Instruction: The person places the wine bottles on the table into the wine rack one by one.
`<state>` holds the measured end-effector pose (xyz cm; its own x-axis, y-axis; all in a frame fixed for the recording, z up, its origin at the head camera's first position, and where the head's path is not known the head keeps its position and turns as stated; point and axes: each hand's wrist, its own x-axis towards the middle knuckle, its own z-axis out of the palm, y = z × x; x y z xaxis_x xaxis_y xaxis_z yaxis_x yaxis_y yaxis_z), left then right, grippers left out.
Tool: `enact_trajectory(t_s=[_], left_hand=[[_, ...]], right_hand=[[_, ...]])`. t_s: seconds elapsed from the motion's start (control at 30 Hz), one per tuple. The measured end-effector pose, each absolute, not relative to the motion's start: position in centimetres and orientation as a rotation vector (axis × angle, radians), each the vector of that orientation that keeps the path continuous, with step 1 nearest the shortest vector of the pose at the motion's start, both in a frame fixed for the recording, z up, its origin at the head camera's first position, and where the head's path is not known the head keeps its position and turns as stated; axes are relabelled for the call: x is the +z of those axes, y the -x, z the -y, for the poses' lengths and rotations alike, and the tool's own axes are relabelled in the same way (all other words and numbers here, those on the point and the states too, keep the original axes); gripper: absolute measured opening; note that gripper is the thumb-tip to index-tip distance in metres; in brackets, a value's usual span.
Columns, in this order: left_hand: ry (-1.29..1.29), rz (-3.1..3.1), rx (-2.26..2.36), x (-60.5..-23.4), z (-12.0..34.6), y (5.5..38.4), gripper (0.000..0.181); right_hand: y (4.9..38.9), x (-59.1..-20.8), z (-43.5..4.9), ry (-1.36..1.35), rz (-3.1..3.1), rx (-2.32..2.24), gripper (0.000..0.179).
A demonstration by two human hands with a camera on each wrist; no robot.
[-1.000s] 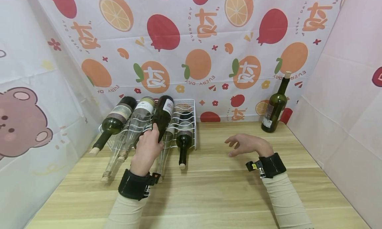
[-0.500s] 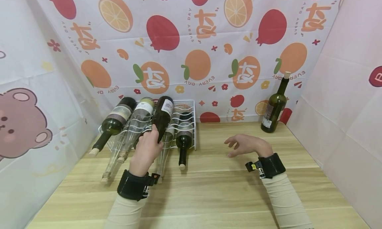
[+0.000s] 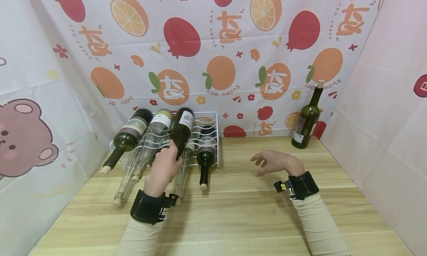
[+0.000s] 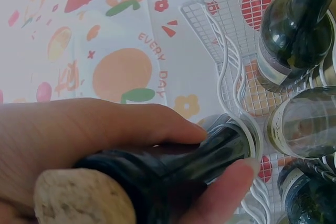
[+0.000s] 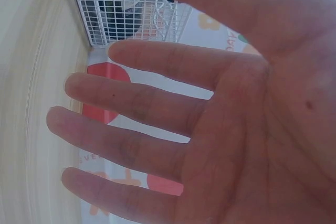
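My left hand (image 3: 162,170) grips a dark wine bottle (image 3: 181,133) by its neck, and the bottle lies tilted on the top tier of a white wire wine rack (image 3: 218,152), base toward the back wall. In the left wrist view, the thumb and a finger sit on either side of the dark neck, with its cork (image 4: 84,199) close to the camera. My right hand (image 3: 279,162) hovers over the table to the right of the rack, fingers loosely spread and holding nothing; its bare palm (image 5: 236,129) fills much of the right wrist view.
On the same tier rest a green bottle (image 3: 126,140) and a clear bottle (image 3: 158,128). Below lie several more, among them a green bottle (image 3: 206,156) at right. Another corked green bottle (image 3: 307,120) stands upright at the table's back right, near the fruit-print cloth (image 3: 247,74).
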<state>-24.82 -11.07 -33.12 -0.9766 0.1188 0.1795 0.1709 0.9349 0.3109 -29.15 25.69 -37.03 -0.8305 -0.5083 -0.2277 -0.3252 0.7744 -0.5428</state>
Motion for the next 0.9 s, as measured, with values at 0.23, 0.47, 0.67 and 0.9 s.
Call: enact_trajectory(t_s=[0.23,0.47,0.67,0.9], left_hand=[[0.236,2.969,-0.498,-33.08,11.15,24.88,0.069],[0.121,2.992,-0.457,-33.06,11.01,24.92,0.075],[0.066,2.908,-0.459,-33.0,10.82,24.57,0.075],[0.13,2.754,-0.49,-33.2,10.73,24.37,0.053]], right_hand=[[29.12,-36.99,-25.65,0.639,-2.599,-0.707,0.058],[29.12,-37.05,-25.66,0.643,-2.597,-0.708,0.059],[29.09,-36.92,-25.66,0.635,-2.598,-0.701,0.06],[29.02,-36.88,-25.63,0.648,-2.603,-0.69,0.06]])
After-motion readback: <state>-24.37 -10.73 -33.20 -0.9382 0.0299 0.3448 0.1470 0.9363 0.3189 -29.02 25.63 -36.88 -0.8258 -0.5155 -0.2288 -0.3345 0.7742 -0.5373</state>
